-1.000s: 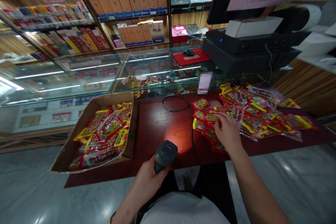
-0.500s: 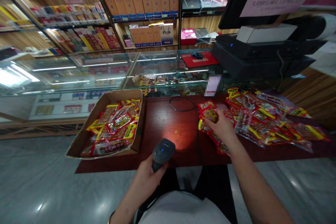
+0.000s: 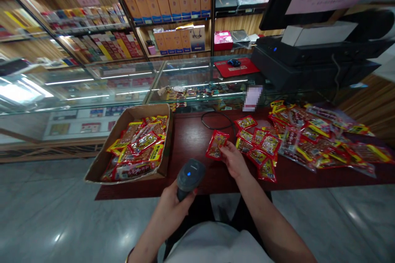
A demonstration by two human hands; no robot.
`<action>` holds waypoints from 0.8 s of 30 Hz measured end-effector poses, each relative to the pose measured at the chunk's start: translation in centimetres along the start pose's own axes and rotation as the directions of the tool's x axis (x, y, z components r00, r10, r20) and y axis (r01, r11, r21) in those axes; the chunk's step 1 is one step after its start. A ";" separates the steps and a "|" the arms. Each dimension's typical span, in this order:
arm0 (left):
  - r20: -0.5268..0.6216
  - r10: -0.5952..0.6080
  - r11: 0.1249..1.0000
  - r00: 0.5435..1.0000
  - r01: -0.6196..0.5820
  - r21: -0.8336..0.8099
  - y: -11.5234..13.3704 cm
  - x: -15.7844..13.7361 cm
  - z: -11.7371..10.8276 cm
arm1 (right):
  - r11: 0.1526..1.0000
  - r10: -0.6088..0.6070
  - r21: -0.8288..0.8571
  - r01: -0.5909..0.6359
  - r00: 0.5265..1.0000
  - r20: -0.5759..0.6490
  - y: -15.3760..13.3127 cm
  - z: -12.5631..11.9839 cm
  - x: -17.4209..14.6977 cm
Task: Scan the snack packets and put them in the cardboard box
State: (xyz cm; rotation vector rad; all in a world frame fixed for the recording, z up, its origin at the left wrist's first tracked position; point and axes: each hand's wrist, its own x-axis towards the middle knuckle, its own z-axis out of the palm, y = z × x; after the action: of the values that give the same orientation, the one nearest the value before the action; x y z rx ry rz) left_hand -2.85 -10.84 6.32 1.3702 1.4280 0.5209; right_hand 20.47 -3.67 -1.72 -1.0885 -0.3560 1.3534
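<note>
My left hand (image 3: 176, 204) is wrapped round the handle of a dark barcode scanner (image 3: 191, 176), whose blue light is lit. In my right hand (image 3: 235, 159) is a red and yellow snack packet (image 3: 217, 144), pinched at its right edge and held over the dark red tabletop just beyond the scanner. Several similar small packets (image 3: 270, 144) lie loosely spread to the right of that hand. Farther right is a heap of larger snack packets (image 3: 321, 131) in clear and red wrapping. At left, an open cardboard box (image 3: 167, 148) holds many snack packets.
A black cable (image 3: 216, 127) loops on the tabletop (image 3: 187, 131). Behind it runs a glass display counter (image 3: 191, 74) with a red mouse pad (image 3: 247, 70) and a mouse (image 3: 233, 63). A monitor (image 3: 277, 4) stands above black equipment at right. Shelves of boxed goods line the back.
My right hand has lifted a packet from the small pile and carried it left toward the scanner. The scanner stays in my left hand. The reddish glow on the tabletop is gone.
</note>
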 end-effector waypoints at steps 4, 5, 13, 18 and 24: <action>0.023 0.001 1.000 1.000 -0.001 0.007 -0.3 -0.1 0.3 | 0.970 -0.205 -0.146 0.197 0.978 -0.044 0.9 -0.3 0.9; 0.026 -0.001 1.000 1.000 0.000 0.020 -0.3 -0.1 0.3 | 0.956 -0.239 -0.185 0.227 0.970 -0.046 1.1 -0.4 1.1; 0.055 0.004 0.999 0.998 -0.006 0.038 0.3 0.0 0.8 | 0.910 -0.275 -0.322 0.262 0.961 0.003 2.5 -1.3 1.7; 0.090 0.019 0.999 0.996 -0.022 0.031 0.0 -0.1 1.1 | 0.905 -0.304 -0.310 0.293 0.953 0.012 2.6 -1.3 1.6; 0.088 0.011 0.999 0.996 -0.015 0.049 0.8 -0.1 1.1 | 0.911 -0.293 -0.305 0.279 0.956 0.000 2.5 -1.0 1.5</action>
State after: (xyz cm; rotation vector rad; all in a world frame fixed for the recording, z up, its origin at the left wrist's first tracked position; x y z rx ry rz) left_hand -1.55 -11.07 6.61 1.4257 1.3702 0.4309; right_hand 20.15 -3.10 -4.77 -1.2614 -0.6796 1.0307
